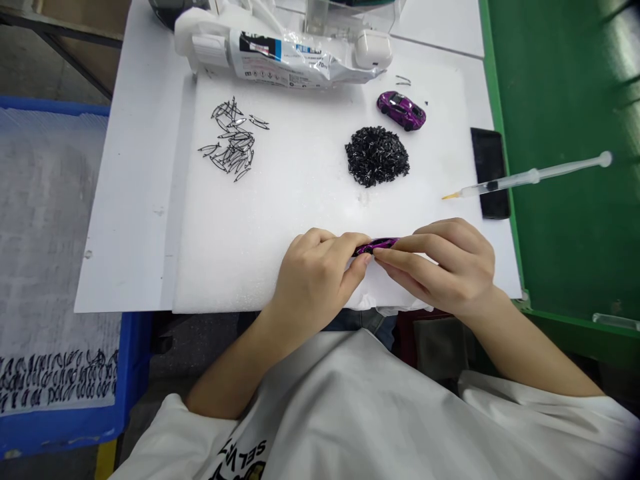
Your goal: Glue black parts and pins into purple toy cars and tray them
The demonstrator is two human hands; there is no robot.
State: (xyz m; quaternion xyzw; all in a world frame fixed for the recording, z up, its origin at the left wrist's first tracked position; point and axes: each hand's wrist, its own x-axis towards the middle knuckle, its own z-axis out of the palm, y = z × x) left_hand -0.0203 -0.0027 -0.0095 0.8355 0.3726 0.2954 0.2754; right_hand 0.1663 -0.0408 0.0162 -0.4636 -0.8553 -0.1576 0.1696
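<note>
A small shiny purple toy car (376, 245) is pinched between both my hands near the front edge of the white foam mat (280, 200). My left hand (315, 280) grips its left end with thumb and fingers. My right hand (445, 263) holds its right end, fingers stretched along it. Most of the car is hidden by my fingers. A second purple toy car (401, 110) stands on the mat farther back, with a heap of small black parts (377, 155) just in front of it.
A scatter of thin clear-and-black slivers (234, 139) lies at the mat's back left. A syringe applicator (525, 179) rests across a black block (489, 172) at the right. A glue tube in plastic wrap (280, 59) lies at the back. A blue crate (60, 280) stands left.
</note>
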